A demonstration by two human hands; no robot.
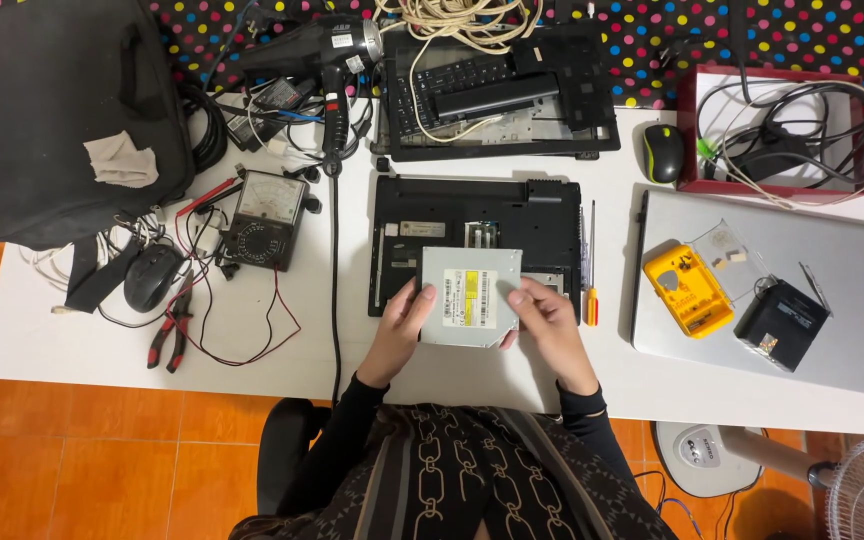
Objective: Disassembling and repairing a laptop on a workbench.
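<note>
Over black laptop base (472, 205), both hands (400, 328) (552, 325) gripping silver drive (470, 296), screwdriver (590, 265) just right

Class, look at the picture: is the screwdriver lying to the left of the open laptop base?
No, the screwdriver lies along the right edge of the laptop base, beside the right hand.

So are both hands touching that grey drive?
Touching. The head view shows the left hand and right hand gripping opposite edges of the grey drive.
</note>
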